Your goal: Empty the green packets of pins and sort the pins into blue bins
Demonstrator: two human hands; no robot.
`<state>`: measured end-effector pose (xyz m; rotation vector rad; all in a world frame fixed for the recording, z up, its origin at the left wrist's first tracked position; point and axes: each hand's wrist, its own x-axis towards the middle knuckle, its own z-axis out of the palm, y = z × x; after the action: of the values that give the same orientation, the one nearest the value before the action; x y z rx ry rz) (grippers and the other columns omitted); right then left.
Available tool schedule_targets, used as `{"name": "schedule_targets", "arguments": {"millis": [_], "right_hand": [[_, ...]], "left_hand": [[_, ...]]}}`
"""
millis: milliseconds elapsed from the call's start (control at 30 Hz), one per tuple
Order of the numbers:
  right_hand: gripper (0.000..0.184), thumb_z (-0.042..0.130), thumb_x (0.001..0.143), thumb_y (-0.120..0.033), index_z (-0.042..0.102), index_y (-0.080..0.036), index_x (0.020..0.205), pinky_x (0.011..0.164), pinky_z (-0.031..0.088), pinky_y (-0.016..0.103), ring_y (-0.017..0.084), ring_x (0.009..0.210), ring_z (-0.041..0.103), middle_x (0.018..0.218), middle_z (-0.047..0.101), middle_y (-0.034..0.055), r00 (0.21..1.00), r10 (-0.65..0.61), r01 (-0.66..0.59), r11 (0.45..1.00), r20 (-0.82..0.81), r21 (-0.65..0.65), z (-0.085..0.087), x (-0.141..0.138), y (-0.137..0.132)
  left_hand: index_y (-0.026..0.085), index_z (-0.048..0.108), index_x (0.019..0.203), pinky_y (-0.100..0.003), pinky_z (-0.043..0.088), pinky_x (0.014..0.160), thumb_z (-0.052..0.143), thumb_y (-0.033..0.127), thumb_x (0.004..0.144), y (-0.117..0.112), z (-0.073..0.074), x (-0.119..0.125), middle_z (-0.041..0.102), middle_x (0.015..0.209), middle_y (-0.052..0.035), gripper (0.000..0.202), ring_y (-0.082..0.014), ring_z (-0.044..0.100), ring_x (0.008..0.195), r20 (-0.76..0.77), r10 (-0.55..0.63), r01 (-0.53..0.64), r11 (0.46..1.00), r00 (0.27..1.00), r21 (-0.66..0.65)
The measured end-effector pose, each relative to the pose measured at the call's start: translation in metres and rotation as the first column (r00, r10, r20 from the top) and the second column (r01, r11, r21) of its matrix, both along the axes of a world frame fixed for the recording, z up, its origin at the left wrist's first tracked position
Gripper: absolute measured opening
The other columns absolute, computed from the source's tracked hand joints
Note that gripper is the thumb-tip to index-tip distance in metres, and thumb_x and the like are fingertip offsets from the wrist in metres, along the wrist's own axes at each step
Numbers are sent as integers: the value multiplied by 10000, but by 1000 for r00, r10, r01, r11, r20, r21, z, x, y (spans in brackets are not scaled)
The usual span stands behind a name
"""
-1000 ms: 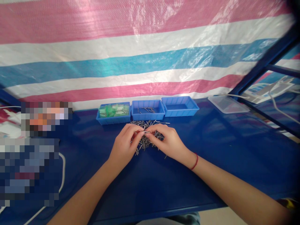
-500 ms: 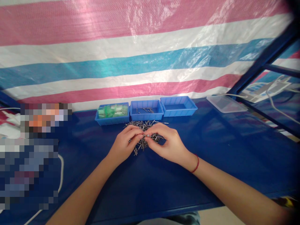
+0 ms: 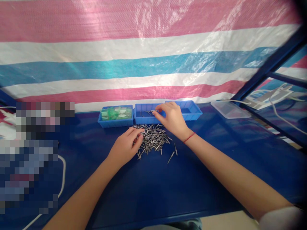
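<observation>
A pile of silvery blind rivets point(image 3: 153, 138) lies on the blue table, with two loose rivets point(image 3: 171, 156) to its right. My left hand point(image 3: 126, 143) rests at the pile's left edge, fingers curled, with a gap between thumb and forefinger; I see nothing held there. Over the middle blue bin point(image 3: 146, 120), my right hand point(image 3: 173, 117) pinches a rivet point(image 3: 154, 111) between thumb and forefinger. Several rivets lie on that bin's floor, and my right hand hides its right end.
Left of the middle bin stands a blue bin point(image 3: 115, 122) of green and clear packets; to the right is another blue bin point(image 3: 192, 110). A clear plastic lid point(image 3: 230, 109) lies farther right. A white cable point(image 3: 64, 172) runs along the left, and a striped sheet point(image 3: 148, 68) hangs behind.
My hands were together over the pile. My right hand has since moved up and right to the middle bin with a rivet, while my left hand has stayed by the pile.
</observation>
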<state>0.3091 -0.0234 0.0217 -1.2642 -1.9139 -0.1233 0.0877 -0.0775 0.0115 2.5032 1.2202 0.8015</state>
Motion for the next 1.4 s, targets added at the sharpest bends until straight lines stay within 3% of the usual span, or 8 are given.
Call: {"name": "schedule_targets", "arguments": {"millis": [100,233,400,733,933,1067,1200,1400], "right_hand": [[237,611,848,-381,654,-195,989,820,395,436,298,964,526,935,694,81,997,-38,38,999,65,5,-2,0,2],[187,566,862,-315,642,-207,995,846,401,447,297,987,525,966,691,76,1000,-27,27,1000,-2,16,-1,-1,-16],[147,535,860,-215,628,-211,973,879,427,427,255,939,563,945,692,62,991,68,-69,998,-112,-9,-5,-4,-35],[120,542,860,-168,635,-208,925,883,447,400,231,945,579,945,690,52,970,226,-234,967,-86,-103,-10,-10,-55],[116,540,877,-200,652,-213,904,844,458,406,236,938,576,952,699,50,960,279,-279,948,-23,-152,-15,-15,-58],[96,556,875,-195,650,-209,886,848,459,403,224,922,586,925,701,49,951,305,-310,939,-53,-149,-14,-17,-60],[62,616,874,-254,649,-206,896,834,479,369,196,882,614,899,708,44,901,386,-414,901,-200,-128,-11,-21,-64],[74,650,861,-274,667,-203,875,740,513,307,159,804,638,855,696,40,771,405,-516,850,-492,-108,-5,-26,-71]], "left_hand": [[176,576,1114,-270,491,738,427,189,938,1,-2,-1,618,1024,-69,231,-143,598,776,-71,-8,9,1000,997,11],[171,608,982,-301,492,800,481,186,908,3,-5,-1,604,990,-65,147,-170,596,849,-173,-46,52,998,984,28],[178,644,917,-313,493,814,530,189,890,3,-8,-1,607,957,-57,119,-181,598,869,-265,-30,50,996,964,71],[169,640,850,-300,483,719,507,214,926,-5,-2,6,610,931,-65,160,-190,593,818,-437,100,-35,987,894,154],[171,614,912,-297,486,748,475,232,945,-3,-5,7,592,952,-64,156,-182,595,826,-379,81,-21,987,922,161],[166,584,940,-307,480,825,414,232,974,-4,-6,10,599,981,-71,186,-183,602,898,-227,59,-24,988,972,153],[177,553,977,-283,468,788,411,241,981,-11,-2,12,643,926,-44,156,-168,618,865,-36,43,-39,993,998,114],[194,569,992,-276,444,736,443,271,974,-21,2,15,687,903,-25,149,-161,630,794,68,90,-102,975,994,196]]}}
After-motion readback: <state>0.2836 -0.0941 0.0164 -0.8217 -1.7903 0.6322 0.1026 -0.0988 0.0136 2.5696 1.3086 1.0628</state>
